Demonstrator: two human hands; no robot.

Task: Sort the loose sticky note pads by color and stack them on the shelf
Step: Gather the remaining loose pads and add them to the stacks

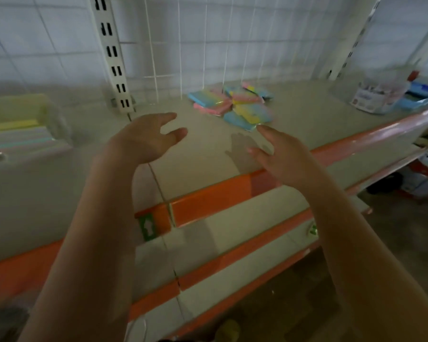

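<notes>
Both hands, left hand [146, 138] and right hand [279, 154], fingers spread, empty, near pile of sticky note pads [232, 103] on shelf [307, 119].

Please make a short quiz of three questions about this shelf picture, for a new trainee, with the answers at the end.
1. True or false: the left hand grips a sticky note pad.
2. Where does the heap of sticky note pads lie?
A. in a loose pile on the shelf, near the wire grid back
B. on the floor
C. in the clear tub at the right
3. Fill in: the front edge of the shelf carries an ______ strip.

Key
1. False: both the left hand and the right hand are open and hold nothing, short of the pads.
2. A
3. orange
</notes>
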